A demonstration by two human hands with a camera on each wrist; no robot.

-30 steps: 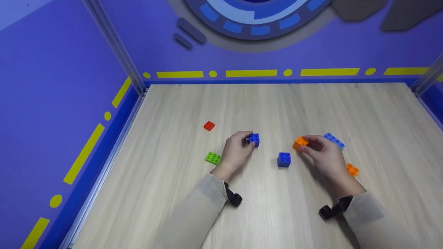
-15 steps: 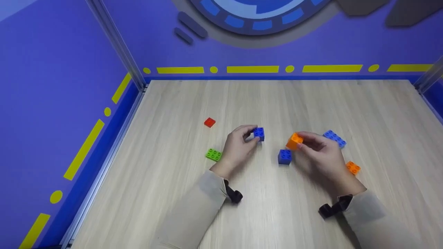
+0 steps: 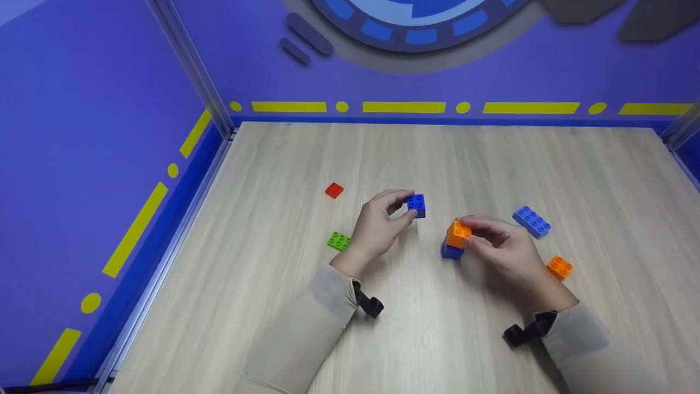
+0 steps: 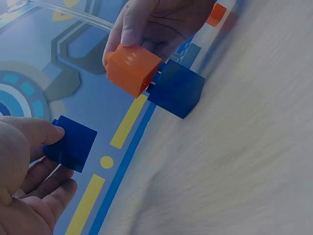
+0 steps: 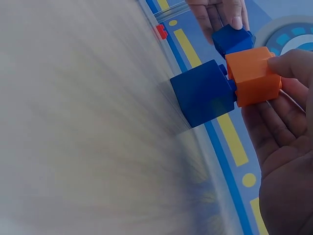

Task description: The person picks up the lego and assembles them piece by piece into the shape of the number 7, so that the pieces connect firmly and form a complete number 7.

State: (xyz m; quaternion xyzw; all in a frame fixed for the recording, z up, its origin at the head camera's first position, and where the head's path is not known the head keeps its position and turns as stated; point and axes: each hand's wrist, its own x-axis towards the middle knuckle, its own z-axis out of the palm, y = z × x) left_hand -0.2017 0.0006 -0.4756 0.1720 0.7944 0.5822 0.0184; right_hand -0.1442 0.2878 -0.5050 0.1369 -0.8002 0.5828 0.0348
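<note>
My right hand (image 3: 506, 249) pinches an orange toy brick (image 3: 458, 234) between thumb and fingers. It is right at the studs of a dark blue brick (image 3: 452, 251) that stands on the table; in the right wrist view the orange brick (image 5: 254, 76) sits slightly askew over that blue brick (image 5: 203, 93). My left hand (image 3: 377, 227) pinches a second dark blue brick (image 3: 416, 206), raised above the table to the left and farther back. Its studs face up in the head view.
On the wooden table (image 3: 306, 328) lie a red flat brick (image 3: 334, 190), a green brick (image 3: 339, 241) beside my left wrist, a long light blue brick (image 3: 531, 221) and another orange brick (image 3: 560, 267) by my right wrist. Purple-blue panels (image 3: 82, 137) border the table.
My right hand has carried the orange brick leftward, from beside the standing blue brick to over its studs. My left hand has moved slightly right and away with its blue brick.
</note>
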